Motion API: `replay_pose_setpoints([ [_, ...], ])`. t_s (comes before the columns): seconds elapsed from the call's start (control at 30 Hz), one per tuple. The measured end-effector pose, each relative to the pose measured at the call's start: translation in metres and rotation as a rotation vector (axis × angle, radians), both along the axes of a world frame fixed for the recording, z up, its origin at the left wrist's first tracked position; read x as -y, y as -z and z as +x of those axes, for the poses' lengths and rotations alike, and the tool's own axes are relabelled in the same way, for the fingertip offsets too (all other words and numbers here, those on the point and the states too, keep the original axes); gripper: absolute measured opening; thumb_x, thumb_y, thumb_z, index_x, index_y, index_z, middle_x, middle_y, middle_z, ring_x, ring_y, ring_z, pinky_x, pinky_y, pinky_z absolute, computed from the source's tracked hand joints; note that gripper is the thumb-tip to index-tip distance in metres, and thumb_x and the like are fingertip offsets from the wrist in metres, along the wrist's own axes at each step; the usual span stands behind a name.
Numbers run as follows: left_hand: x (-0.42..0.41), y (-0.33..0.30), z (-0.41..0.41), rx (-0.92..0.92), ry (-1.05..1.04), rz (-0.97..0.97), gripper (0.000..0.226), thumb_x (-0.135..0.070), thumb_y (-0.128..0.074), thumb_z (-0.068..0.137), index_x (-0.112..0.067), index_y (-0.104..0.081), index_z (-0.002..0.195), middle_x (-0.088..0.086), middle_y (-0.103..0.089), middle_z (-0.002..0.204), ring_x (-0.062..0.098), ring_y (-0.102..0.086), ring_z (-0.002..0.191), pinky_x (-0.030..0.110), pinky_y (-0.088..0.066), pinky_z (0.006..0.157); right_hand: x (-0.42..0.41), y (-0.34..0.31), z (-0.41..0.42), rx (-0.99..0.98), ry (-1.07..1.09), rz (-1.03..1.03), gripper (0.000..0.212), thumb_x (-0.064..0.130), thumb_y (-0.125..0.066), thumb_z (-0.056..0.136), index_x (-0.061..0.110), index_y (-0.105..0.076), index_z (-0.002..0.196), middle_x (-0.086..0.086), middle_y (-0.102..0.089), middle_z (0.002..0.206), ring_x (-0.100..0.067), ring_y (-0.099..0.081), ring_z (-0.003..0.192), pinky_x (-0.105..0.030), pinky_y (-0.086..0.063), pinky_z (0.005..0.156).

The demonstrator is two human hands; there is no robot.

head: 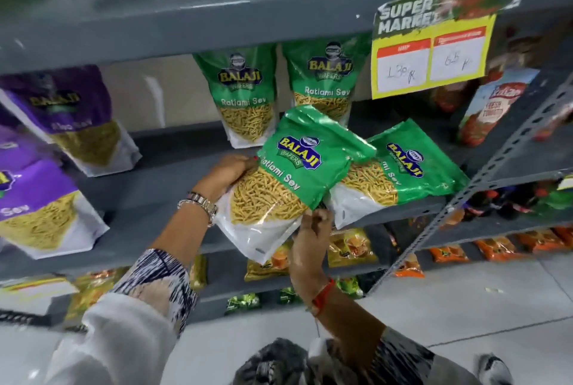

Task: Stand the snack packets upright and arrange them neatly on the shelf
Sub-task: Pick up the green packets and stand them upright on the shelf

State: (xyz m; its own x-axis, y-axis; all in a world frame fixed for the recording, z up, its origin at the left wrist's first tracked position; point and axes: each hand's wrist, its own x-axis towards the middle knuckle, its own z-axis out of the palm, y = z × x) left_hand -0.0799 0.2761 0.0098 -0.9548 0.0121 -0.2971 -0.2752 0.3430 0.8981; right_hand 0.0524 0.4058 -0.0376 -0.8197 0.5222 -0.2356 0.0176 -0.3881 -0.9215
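I hold a green Balaji Ratlami Sev packet (279,180) tilted over the front edge of the grey shelf (161,180). My left hand (226,172) grips its left side and my right hand (313,229) pinches its lower right edge. A second green packet (400,174) lies flat on the shelf just right of it, partly under it. Two more green packets (248,96) (325,81) stand upright at the back. Purple Aloo Sev packets (71,115) (40,208) stand leaning on the left.
A yellow-green price sign (431,50) hangs from the shelf above. A slotted metal upright (483,167) bounds the shelf on the right, with red packets (493,109) beyond it. Lower shelves hold orange, yellow and green packets (350,245). Bare shelf lies between purple and green packets.
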Motion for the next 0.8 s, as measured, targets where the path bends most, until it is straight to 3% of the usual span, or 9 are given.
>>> replay_pose_setpoints([
  [0.07,0.004,0.006,0.013,0.045,-0.122,0.109,0.017,-0.009,-0.059,0.083,-0.013,-0.066,0.069,-0.005,-0.068,0.053,0.009,-0.061,0.052,0.019,-0.053,0.059,-0.006,-0.003,0.004,-0.036,-0.002,0.045,0.022,0.009,-0.043,0.096,0.025,-0.045,0.081,0.004,-0.05,0.077,-0.013,-0.045,0.072,-0.022,-0.039,0.068],
  [0.13,0.013,0.007,0.025,0.039,-0.222,0.206,0.021,-0.008,-0.059,0.083,-0.012,-0.067,0.063,-0.006,-0.067,0.047,0.009,-0.06,0.049,0.021,-0.051,0.058,-0.012,-0.007,0.004,-0.068,-0.007,0.087,0.024,0.005,-0.042,0.095,0.022,-0.043,0.078,0.003,-0.043,0.073,-0.012,-0.039,0.067,-0.02,-0.036,0.062],
  [0.2,0.022,0.003,0.04,0.035,-0.28,0.248,0.016,-0.009,-0.057,0.084,-0.014,-0.065,0.071,-0.008,-0.065,0.046,0.007,-0.056,0.046,0.024,-0.049,0.059,-0.019,-0.011,0.002,-0.104,-0.018,0.136,0.026,0.003,-0.042,0.094,0.023,-0.042,0.076,0.002,-0.041,0.073,-0.013,-0.037,0.068,-0.026,-0.034,0.064],
  [0.3,0.029,-0.008,0.068,0.013,-0.282,0.34,0.012,-0.011,-0.051,0.088,-0.012,-0.06,0.081,-0.01,-0.057,0.04,0.003,-0.044,0.037,0.018,-0.046,0.047,-0.029,-0.02,-0.001,-0.151,-0.075,0.191,0.023,0.006,-0.044,0.093,0.023,-0.043,0.077,0.0,-0.042,0.076,-0.015,-0.039,0.073,-0.028,-0.033,0.065],
  [0.4,0.036,-0.026,0.107,-0.055,-0.274,0.433,0.015,-0.008,-0.047,0.09,-0.01,-0.058,0.081,-0.01,-0.056,0.039,0.001,-0.044,0.033,0.013,-0.042,0.04,-0.029,-0.033,0.013,-0.183,-0.094,0.167,0.018,0.011,-0.046,0.089,0.024,-0.047,0.076,-0.003,-0.043,0.077,-0.019,-0.04,0.074,-0.029,-0.034,0.064],
  [0.53,0.044,-0.042,0.148,-0.133,-0.258,0.511,0.023,-0.004,-0.044,0.089,-0.009,-0.057,0.072,-0.01,-0.053,0.04,0.004,-0.04,0.037,0.016,-0.042,0.045,-0.029,-0.046,0.037,-0.228,-0.16,0.166,0.022,0.008,-0.043,0.083,0.028,-0.051,0.078,-0.001,-0.047,0.076,-0.011,-0.043,0.068,-0.026,-0.036,0.062],
  [0.67,0.054,-0.042,0.172,-0.16,-0.258,0.518,0.026,-0.007,-0.048,0.088,-0.012,-0.065,0.068,0.0,-0.054,0.058,0.013,-0.039,0.056,0.025,-0.046,0.059,-0.026,-0.051,0.057,-0.311,-0.183,0.195,0.028,0.0,-0.041,0.088,0.026,-0.05,0.082,0.003,-0.045,0.072,0.003,-0.043,0.056,-0.014,-0.034,0.054],
  [0.73,0.056,-0.039,0.178,-0.172,-0.271,0.518,0.029,-0.008,-0.049,0.088,-0.013,-0.067,0.066,0.006,-0.058,0.068,0.016,-0.048,0.062,0.028,-0.048,0.064,-0.023,-0.051,0.062,-0.319,-0.192,0.207,0.021,0.007,-0.044,0.089,0.026,-0.051,0.083,0.0,-0.049,0.076,0.003,-0.047,0.063,-0.014,-0.037,0.06],
  [0.8,0.055,-0.037,0.18,-0.184,-0.292,0.514,0.026,-0.007,-0.047,0.089,-0.011,-0.065,0.071,0.001,-0.068,0.064,0.012,-0.061,0.06,0.024,-0.054,0.061,-0.02,-0.05,0.061,-0.313,-0.209,0.213,0.01,0.017,-0.047,0.087,0.026,-0.052,0.086,-0.007,-0.053,0.085,-0.006,-0.051,0.075,-0.021,-0.041,0.069],
])
